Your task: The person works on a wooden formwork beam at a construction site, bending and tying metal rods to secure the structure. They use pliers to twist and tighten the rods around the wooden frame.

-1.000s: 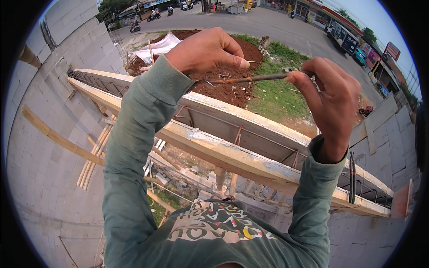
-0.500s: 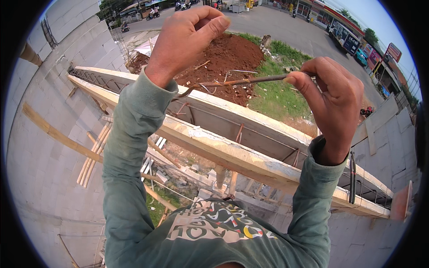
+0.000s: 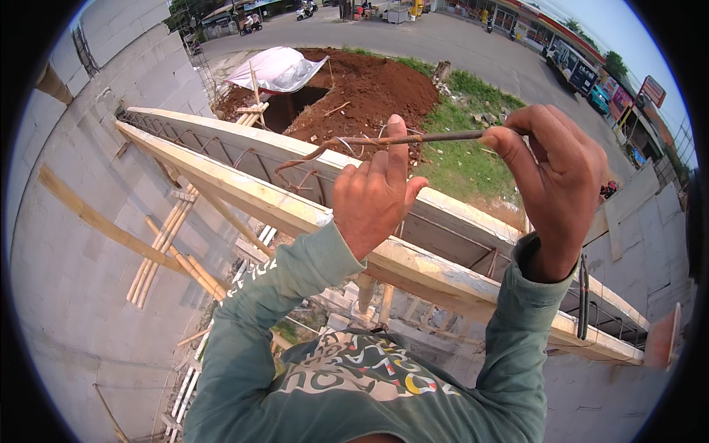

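Observation:
A thin rusty steel rod (image 3: 450,136) with a crooked, bent left end is held up roughly level. My right hand (image 3: 554,173) is closed, pinching the rod's right end between thumb and fingers. My left hand (image 3: 373,188) is open, its index finger stretched upward across the rod and its thumb held apart; the other fingers curl loosely around nothing visible. Whether that index finger touches the rod I cannot tell. Below both hands runs a long wooden formwork trough (image 3: 436,264), with a steel rebar cage (image 3: 247,153) between its boards.
Grey block walls (image 3: 96,244) rise on the left, with bamboo poles (image 3: 166,247) beside them. Beyond the formwork lie a red soil mound (image 3: 384,85), a pit under a white sheet (image 3: 277,70), and a road. A dark looped strip (image 3: 583,299) hangs over the formwork's right part.
My left hand has come down and to the right, from above the bent end to the rod's middle, its index finger now extended. My right hand keeps its pinch, shifted slightly.

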### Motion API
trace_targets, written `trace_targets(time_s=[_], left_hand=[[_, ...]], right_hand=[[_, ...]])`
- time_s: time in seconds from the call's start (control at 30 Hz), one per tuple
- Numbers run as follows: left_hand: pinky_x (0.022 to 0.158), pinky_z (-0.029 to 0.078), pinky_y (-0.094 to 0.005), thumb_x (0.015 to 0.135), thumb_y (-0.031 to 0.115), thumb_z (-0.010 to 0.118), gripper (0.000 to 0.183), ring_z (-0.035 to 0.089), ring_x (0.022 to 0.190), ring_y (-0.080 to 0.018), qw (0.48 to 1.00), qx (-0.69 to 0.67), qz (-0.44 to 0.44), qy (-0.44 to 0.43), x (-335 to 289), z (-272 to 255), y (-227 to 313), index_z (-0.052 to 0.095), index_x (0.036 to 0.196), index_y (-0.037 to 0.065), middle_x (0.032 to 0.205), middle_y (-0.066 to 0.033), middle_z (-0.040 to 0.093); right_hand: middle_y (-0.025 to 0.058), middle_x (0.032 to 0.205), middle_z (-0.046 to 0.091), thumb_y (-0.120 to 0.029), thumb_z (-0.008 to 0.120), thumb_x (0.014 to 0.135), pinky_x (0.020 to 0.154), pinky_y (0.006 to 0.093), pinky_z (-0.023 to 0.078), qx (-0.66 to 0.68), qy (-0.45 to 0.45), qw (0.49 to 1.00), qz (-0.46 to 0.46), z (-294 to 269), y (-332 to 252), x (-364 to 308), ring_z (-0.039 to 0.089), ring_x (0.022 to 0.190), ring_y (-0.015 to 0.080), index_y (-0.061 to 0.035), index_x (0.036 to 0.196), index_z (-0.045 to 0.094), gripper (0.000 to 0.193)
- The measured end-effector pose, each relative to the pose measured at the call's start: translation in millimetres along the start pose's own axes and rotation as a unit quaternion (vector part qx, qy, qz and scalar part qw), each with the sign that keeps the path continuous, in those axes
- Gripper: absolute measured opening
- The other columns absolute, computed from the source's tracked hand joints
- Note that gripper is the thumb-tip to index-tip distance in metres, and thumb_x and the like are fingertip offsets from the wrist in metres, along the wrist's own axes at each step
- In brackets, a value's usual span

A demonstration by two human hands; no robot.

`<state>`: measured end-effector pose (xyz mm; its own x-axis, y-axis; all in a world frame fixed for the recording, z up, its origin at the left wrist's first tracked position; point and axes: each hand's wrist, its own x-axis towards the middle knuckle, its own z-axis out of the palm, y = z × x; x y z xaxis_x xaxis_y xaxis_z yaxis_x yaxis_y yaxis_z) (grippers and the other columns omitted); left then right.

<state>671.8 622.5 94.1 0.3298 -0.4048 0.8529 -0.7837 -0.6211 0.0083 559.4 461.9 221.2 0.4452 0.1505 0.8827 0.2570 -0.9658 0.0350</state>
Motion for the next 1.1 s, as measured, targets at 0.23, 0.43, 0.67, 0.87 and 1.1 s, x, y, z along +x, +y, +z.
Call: trace_targets(time_s=[0.23,0.43,0.67,0.87,1.1], left_hand=[[0.062,0.033,-0.0281,0.074,0.011,0.076,0.024,0.052,0.062,-0.0134,0.985,-0.012,0.155,0.073,-9.0,-30.1,-22.1,0.073,0.097,0.007,0.072,0.0034,0.055],[0.069,0.040,-0.0303,0.076,0.016,0.077,0.018,0.060,0.077,-0.0147,0.961,-0.201,0.096,0.165,36.6,-70.4,-64.3,0.076,0.093,0.008,0.086,-0.0014,0.067],[0.062,0.049,-0.0262,0.088,0.023,0.075,0.024,0.062,0.069,-0.0112,0.934,-0.341,-0.009,-0.109,119.1,-40.9,-89.4,0.075,0.095,0.000,0.075,-0.0038,0.068],[0.056,0.050,-0.0342,0.084,0.026,0.078,0.027,0.062,0.056,-0.0131,0.801,-0.169,0.052,-0.572,155.5,-13.5,-52.4,0.074,0.075,0.001,0.066,-0.0066,0.068],[0.060,0.053,-0.0246,0.096,0.033,0.068,0.036,0.061,0.059,-0.0110,0.657,-0.393,-0.039,-0.642,152.8,-22.8,-68.6,0.068,0.111,0.000,0.070,-0.0028,0.067]], right_hand=[[0.0014,0.060,0.051,-0.026,0.081,0.081,0.048,0.0263,0.030,0.024,-0.003,0.999,0.030,9.7,24.5,4.6,0.040,0.053,0.0082,-0.0003,0.083,0.067,0.029],[0.0014,0.061,0.051,-0.025,0.081,0.081,0.048,0.0266,0.029,0.038,-0.013,0.999,0.025,11.2,31.1,3.1,0.039,0.054,0.0079,-0.0005,0.082,0.066,0.029],[0.0039,0.064,0.054,-0.025,0.082,0.079,0.049,0.0292,0.032,-0.013,0.001,1.000,-0.004,7.6,17.6,4.3,0.043,0.054,0.0130,-0.0017,0.080,0.065,0.029],[0.0019,0.063,0.050,-0.024,0.083,0.079,0.048,0.0274,0.028,0.007,0.006,1.000,-0.026,3.3,5.4,2.4,0.038,0.054,0.0087,0.0007,0.079,0.063,0.032],[0.0019,0.062,0.049,-0.025,0.083,0.078,0.048,0.0275,0.028,0.011,0.001,1.000,-0.024,3.1,8.8,2.7,0.038,0.054,0.0089,0.0008,0.079,0.063,0.033]])
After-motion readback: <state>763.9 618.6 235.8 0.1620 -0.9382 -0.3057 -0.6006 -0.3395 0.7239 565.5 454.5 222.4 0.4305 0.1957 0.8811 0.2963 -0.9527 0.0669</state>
